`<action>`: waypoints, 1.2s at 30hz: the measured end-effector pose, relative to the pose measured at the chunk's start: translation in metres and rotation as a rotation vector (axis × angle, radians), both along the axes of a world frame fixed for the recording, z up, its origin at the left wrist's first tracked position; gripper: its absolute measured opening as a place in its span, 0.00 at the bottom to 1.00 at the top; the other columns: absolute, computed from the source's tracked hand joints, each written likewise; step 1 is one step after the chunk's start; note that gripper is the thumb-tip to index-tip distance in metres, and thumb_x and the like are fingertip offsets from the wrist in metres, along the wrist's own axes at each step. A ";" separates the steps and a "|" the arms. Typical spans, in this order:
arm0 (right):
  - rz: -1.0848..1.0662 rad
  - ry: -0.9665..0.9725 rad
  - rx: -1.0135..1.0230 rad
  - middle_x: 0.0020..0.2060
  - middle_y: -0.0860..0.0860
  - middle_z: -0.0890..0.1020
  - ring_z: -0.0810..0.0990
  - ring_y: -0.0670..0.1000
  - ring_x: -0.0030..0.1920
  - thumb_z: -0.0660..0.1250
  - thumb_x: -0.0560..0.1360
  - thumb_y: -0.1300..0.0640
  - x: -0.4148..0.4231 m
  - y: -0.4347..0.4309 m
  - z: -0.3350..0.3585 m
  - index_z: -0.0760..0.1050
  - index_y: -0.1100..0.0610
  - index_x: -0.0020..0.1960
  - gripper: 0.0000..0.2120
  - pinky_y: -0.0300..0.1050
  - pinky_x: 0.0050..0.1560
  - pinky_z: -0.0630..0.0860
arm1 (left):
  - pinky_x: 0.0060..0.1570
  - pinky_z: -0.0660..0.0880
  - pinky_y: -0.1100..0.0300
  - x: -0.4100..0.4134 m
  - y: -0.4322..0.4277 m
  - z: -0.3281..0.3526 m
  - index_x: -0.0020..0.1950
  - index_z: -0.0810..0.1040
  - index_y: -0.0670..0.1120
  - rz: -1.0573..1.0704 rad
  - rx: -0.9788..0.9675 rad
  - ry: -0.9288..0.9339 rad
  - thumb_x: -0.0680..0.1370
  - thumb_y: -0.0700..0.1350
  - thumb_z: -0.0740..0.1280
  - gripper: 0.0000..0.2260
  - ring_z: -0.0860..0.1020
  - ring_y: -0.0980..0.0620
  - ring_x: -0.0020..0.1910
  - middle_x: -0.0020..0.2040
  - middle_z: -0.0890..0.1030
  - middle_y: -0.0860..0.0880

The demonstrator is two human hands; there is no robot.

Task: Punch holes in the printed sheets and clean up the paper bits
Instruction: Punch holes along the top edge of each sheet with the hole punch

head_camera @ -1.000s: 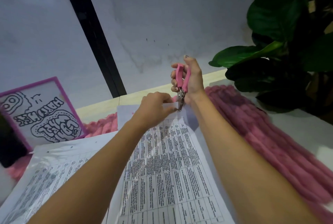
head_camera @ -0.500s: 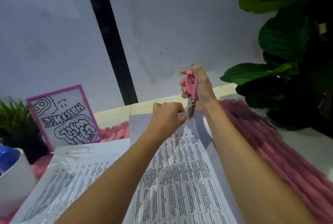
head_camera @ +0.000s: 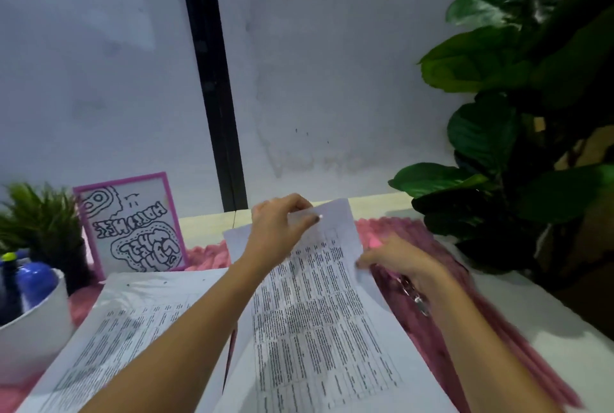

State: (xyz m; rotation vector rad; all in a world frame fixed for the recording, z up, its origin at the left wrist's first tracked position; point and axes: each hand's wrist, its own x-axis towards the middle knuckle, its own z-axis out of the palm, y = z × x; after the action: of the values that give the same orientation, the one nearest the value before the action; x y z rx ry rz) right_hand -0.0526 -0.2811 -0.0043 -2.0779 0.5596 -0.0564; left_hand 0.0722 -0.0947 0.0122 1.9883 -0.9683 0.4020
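Note:
My left hand pinches the far top edge of a printed sheet and lifts that edge off the table. My right hand is lower, at the sheet's right edge, gripping the pink-handled hole punch; the punch's metal tip points toward me under the wrist, and a bit of pink handle shows above the knuckles. The right fingertips touch the paper's right edge. A second pile of printed sheets lies flat to the left, with small holes near its top edge.
A pink knitted mat covers the white table under the papers. A pink-framed drawing stands at the back left beside a small green plant. A white bowl with blue items sits far left. A large leafy plant fills the right.
My right hand has dropped from the sheet's top edge down to its right side, taking the punch off the paper. My left hand has raised the sheet's top edge.

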 end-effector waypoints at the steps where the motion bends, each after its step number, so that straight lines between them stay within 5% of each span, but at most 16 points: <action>1: -0.061 -0.061 0.039 0.33 0.46 0.78 0.75 0.45 0.34 0.72 0.70 0.59 -0.002 0.004 -0.004 0.80 0.64 0.49 0.11 0.41 0.38 0.67 | 0.67 0.64 0.43 -0.002 0.005 0.001 0.53 0.76 0.59 0.089 -0.040 -0.068 0.71 0.61 0.71 0.14 0.74 0.53 0.59 0.54 0.79 0.60; 3: -0.145 -0.155 0.120 0.31 0.47 0.76 0.77 0.45 0.32 0.70 0.72 0.63 -0.008 0.011 0.000 0.79 0.65 0.46 0.05 0.40 0.34 0.68 | 0.71 0.60 0.47 -0.012 0.020 0.001 0.71 0.66 0.52 0.285 -0.212 0.009 0.69 0.61 0.74 0.35 0.65 0.51 0.70 0.70 0.69 0.51; 5: -0.168 -0.228 0.176 0.32 0.51 0.76 0.74 0.46 0.27 0.69 0.74 0.63 -0.015 0.016 0.014 0.77 0.63 0.44 0.03 0.38 0.29 0.68 | 0.72 0.58 0.43 -0.025 0.040 0.001 0.78 0.52 0.48 0.334 -0.383 0.416 0.67 0.61 0.75 0.49 0.58 0.45 0.76 0.77 0.58 0.45; 7: -0.219 -0.298 0.196 0.31 0.53 0.74 0.70 0.46 0.25 0.69 0.75 0.63 -0.019 0.021 0.031 0.76 0.65 0.46 0.04 0.36 0.24 0.67 | 0.71 0.62 0.44 -0.035 0.056 -0.001 0.79 0.49 0.45 0.254 -0.446 0.823 0.71 0.57 0.74 0.46 0.63 0.42 0.74 0.76 0.61 0.41; 8: -0.247 -0.339 0.204 0.31 0.53 0.74 0.70 0.47 0.26 0.69 0.75 0.62 -0.021 0.023 0.040 0.76 0.65 0.48 0.06 0.37 0.24 0.68 | 0.67 0.66 0.47 -0.037 0.063 -0.005 0.77 0.56 0.43 0.194 -0.424 0.908 0.74 0.54 0.72 0.39 0.70 0.44 0.68 0.71 0.68 0.41; 11: -0.277 -0.460 0.215 0.37 0.53 0.76 0.72 0.49 0.35 0.69 0.76 0.60 -0.026 0.033 0.067 0.76 0.63 0.48 0.06 0.42 0.36 0.70 | 0.49 0.74 0.60 -0.042 0.075 -0.004 0.59 0.75 0.45 0.066 -0.312 0.832 0.78 0.43 0.68 0.11 0.78 0.53 0.49 0.55 0.81 0.46; 16: -0.319 -0.672 0.172 0.39 0.53 0.76 0.73 0.49 0.37 0.70 0.75 0.60 -0.040 0.048 0.108 0.76 0.60 0.46 0.04 0.44 0.37 0.73 | 0.51 0.79 0.54 -0.047 0.076 0.037 0.54 0.77 0.46 0.000 -0.401 0.572 0.80 0.38 0.65 0.06 0.81 0.48 0.49 0.50 0.82 0.45; 20: -0.324 -0.809 -0.070 0.36 0.58 0.73 0.68 0.53 0.34 0.69 0.74 0.61 -0.052 0.059 0.126 0.73 0.72 0.44 0.13 0.47 0.34 0.68 | 0.30 0.70 0.70 -0.059 0.076 0.059 0.52 0.76 0.41 -0.004 -0.415 0.265 0.82 0.40 0.62 0.05 0.71 0.61 0.31 0.40 0.78 0.47; 22: -0.349 -0.816 -0.214 0.33 0.57 0.70 0.65 0.52 0.30 0.68 0.72 0.60 -0.054 0.064 0.119 0.68 0.72 0.37 0.16 0.46 0.33 0.65 | 0.27 0.68 0.71 -0.068 0.078 0.050 0.48 0.74 0.42 -0.021 -0.412 0.205 0.83 0.40 0.60 0.05 0.69 0.62 0.27 0.37 0.74 0.50; 26: -0.414 -0.686 -0.300 0.36 0.57 0.76 0.72 0.55 0.32 0.69 0.72 0.60 -0.051 0.075 0.091 0.68 0.68 0.34 0.15 0.46 0.37 0.71 | 0.34 0.71 0.70 -0.080 0.083 0.016 0.52 0.72 0.44 0.070 -0.304 0.234 0.83 0.38 0.58 0.04 0.71 0.61 0.34 0.42 0.74 0.50; 30: -0.445 -0.767 -0.279 0.30 0.56 0.69 0.66 0.53 0.30 0.66 0.74 0.63 -0.051 0.106 0.121 0.70 0.62 0.35 0.10 0.43 0.33 0.63 | 0.43 0.78 0.66 -0.078 0.114 0.044 0.63 0.66 0.45 0.096 -0.488 0.236 0.80 0.36 0.62 0.13 0.76 0.59 0.45 0.54 0.74 0.48; 33: -0.391 -0.720 -0.126 0.36 0.57 0.70 0.68 0.53 0.33 0.67 0.73 0.61 -0.036 0.127 0.150 0.73 0.60 0.44 0.03 0.44 0.33 0.64 | 0.45 0.78 0.64 -0.072 0.159 0.077 0.58 0.67 0.47 0.124 -0.459 0.236 0.79 0.36 0.65 0.12 0.77 0.54 0.47 0.50 0.73 0.51; 36: -0.230 -0.375 0.008 0.42 0.58 0.74 0.69 0.52 0.31 0.68 0.72 0.62 -0.013 0.152 0.135 0.73 0.63 0.47 0.06 0.40 0.30 0.64 | 0.47 0.77 0.65 -0.053 0.218 0.069 0.47 0.76 0.47 0.222 -0.272 0.348 0.76 0.35 0.67 0.07 0.78 0.52 0.47 0.44 0.78 0.54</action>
State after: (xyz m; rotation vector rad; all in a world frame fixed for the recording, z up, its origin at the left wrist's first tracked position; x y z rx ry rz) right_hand -0.0655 -0.1286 0.1310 -1.9219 0.5596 -0.5641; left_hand 0.0194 0.1237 0.0815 1.8402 -0.4516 0.2782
